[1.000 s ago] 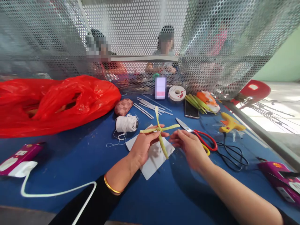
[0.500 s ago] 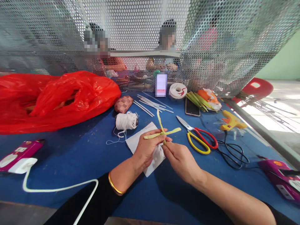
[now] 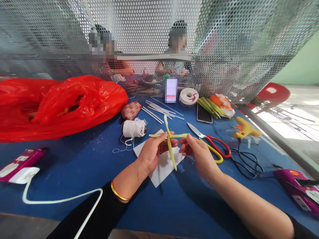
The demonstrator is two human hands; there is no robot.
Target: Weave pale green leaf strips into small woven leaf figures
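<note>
A cross of pale yellow-green leaf strips [image 3: 171,151], knotted at its middle, is held up over a white sheet of paper [image 3: 159,176]. My left hand [image 3: 152,151] pinches it at the knot, thumb on top and fingers beneath. One strip points away from me, one towards me, one to each side. My right hand [image 3: 198,149] is closed at the tip of the right-hand strip, thumb and forefinger together on its end. Just right of that hand lie scissors [image 3: 218,146] with a red and a yellow handle, partly behind it.
Behind the paper are a white thread spool [image 3: 134,128], a checked pouch [image 3: 131,110], white sticks [image 3: 159,109], a ribbon roll [image 3: 189,96], a phone [image 3: 204,114] and green leaves [image 3: 210,107]. A yellow glue gun [image 3: 246,128] lies right, a red plastic bag [image 3: 99,96] left. People sit beyond the mesh.
My right hand has let go of the near strip and moved to the end of the right-hand one. The near strip now shows full length. My left hand shifted slightly left with the cross.
</note>
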